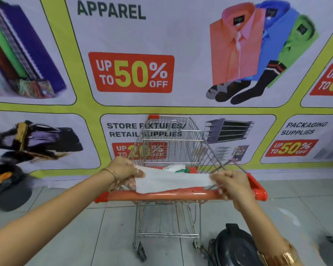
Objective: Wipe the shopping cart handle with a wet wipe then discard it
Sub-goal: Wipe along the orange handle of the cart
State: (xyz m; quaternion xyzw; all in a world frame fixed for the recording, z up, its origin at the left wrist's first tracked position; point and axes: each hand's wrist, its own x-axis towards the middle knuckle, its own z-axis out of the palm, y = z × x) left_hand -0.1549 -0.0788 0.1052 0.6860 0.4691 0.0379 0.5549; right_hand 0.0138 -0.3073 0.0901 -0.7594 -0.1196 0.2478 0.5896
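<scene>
A wire shopping cart [171,143] stands in front of me, with its orange-red handle [161,196] running across the middle of the view. A white wet wipe [171,180] is stretched flat just above the handle. My left hand [123,170] pinches the wipe's left edge and my right hand [231,184] pinches its right edge. The wipe's lower edge hangs against the top of the handle. A white and green packet [178,168] lies in the cart's child seat behind the wipe.
A black lidded bin [233,246] sits on the tiled floor at the lower right, beside the cart's wheels. A large printed sale banner [161,54] covers the wall right behind the cart. Dark bags [6,187] lie on the floor at the left.
</scene>
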